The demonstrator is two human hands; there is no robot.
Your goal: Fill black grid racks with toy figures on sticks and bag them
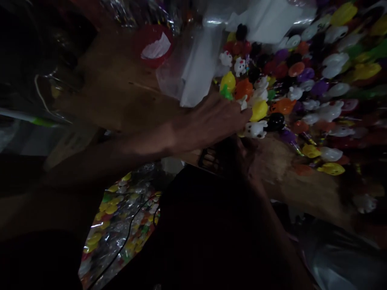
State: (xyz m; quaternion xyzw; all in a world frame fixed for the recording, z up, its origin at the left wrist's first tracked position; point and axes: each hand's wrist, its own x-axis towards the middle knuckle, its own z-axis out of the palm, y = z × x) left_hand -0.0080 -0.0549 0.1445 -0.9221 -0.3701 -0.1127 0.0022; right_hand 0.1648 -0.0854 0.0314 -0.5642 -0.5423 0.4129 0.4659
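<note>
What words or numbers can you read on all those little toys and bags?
None can be read.
The pile of small plastic toys by the left hand shows only painted faces, no letters.
The white patch on the red bowl is blurred and shows no readable text.
The clear plastic bags show no print.

— What is worn on the left hand (211, 121) and its forearm?
— Nothing; both are bare, tendons and veins standing out toward nine o'clock.
— And the right hand (242, 157)?
— Deep in shadow at six o'clock; no sleeve, ring or watch can be made out.
</note>
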